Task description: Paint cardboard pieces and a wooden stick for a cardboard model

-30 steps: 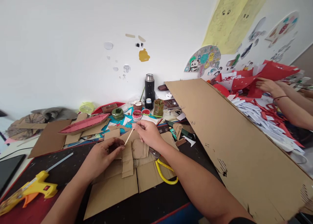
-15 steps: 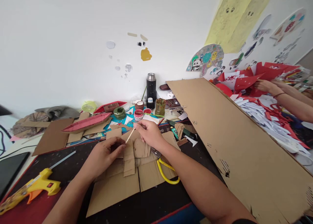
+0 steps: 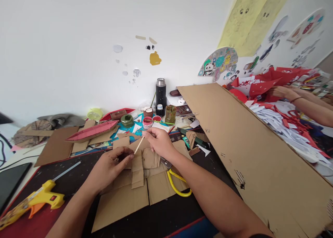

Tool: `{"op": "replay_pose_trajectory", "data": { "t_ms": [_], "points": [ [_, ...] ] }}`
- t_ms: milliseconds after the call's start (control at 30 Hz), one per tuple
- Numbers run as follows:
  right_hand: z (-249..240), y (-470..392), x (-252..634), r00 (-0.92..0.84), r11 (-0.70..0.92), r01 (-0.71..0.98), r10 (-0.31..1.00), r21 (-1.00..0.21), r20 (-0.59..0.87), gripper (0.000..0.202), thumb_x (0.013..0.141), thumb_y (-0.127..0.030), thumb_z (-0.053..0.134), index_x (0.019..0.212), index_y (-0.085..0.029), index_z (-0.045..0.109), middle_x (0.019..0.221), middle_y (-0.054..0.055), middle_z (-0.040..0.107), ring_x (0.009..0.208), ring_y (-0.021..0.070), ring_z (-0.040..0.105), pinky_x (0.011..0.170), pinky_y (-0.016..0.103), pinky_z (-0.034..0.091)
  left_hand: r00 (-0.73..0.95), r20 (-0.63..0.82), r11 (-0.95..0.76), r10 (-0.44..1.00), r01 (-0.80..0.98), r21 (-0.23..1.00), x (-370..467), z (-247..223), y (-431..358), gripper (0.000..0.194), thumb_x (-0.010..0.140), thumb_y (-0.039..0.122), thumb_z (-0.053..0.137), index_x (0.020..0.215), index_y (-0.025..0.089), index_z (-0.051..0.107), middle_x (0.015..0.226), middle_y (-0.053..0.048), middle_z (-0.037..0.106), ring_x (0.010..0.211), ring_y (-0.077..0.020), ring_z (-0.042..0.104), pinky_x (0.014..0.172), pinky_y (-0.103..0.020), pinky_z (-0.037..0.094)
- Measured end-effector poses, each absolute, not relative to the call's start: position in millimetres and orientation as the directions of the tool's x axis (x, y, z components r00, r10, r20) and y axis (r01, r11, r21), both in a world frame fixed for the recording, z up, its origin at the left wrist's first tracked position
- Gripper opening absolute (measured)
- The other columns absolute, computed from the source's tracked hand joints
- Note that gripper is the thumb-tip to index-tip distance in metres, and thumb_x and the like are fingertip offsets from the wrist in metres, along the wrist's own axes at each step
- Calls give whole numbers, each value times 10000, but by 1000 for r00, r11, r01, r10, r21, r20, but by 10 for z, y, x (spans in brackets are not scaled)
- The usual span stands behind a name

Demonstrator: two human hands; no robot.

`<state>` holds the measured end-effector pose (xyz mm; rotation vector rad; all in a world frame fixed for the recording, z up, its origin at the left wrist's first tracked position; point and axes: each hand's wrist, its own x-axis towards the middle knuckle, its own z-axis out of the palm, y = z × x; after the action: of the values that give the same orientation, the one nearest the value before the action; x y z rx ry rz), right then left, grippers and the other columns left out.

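Observation:
A thin pale wooden stick point(image 3: 138, 145) slants between my two hands. My right hand point(image 3: 160, 142) pinches its upper end between thumb and fingers. At the lower end, the thumb and fingers of my left hand point(image 3: 114, 166) close on it. Just beneath lies a narrow cardboard strip point(image 3: 137, 173), atop other cut pieces and a larger flat cardboard sheet point(image 3: 122, 205). Scissors with yellow handles point(image 3: 180, 193) rest under my right forearm, their blades partly hidden by cardboard.
A yellow glue gun point(image 3: 43, 196) lies at left. Paint jars point(image 3: 127, 120), a black flask point(image 3: 161, 94) and a pink-topped cardboard boat shape point(image 3: 92, 130) stand behind. A big cardboard panel point(image 3: 244, 147) slants at right; beyond it, another person's arms point(image 3: 307, 102) reach among red paper.
My hands and the stick hold almost the same position. At far right, the other person's hands and the red paper have shifted slightly.

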<state>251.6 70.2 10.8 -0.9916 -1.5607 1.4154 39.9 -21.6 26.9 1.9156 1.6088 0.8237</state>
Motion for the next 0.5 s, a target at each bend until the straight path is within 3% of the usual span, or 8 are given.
{"op": "replay_pose_trajectory", "data": {
  "t_ms": [233, 500],
  "points": [
    [90, 698, 2512, -394, 76, 16, 917, -997, 63, 226, 1078, -360, 700, 911, -211, 671, 524, -96, 512, 393, 107, 462, 439, 228, 346, 120, 138, -182, 983, 683, 707, 391, 248, -214, 386, 937, 611, 642, 892, 259, 793, 846, -18, 831, 765, -223, 744, 720, -298, 585],
    [83, 691, 2510, -435, 51, -42, 898, -998, 64, 273, 1086, -414, 702, 914, -213, 638, 526, -93, 544, 393, 93, 455, 432, 203, 357, 76, 164, -167, 984, 733, 659, 349, 244, -187, 419, 956, 628, 583, 860, 263, 765, 804, -5, 782, 757, -221, 708, 710, -303, 544]
  ]
}}
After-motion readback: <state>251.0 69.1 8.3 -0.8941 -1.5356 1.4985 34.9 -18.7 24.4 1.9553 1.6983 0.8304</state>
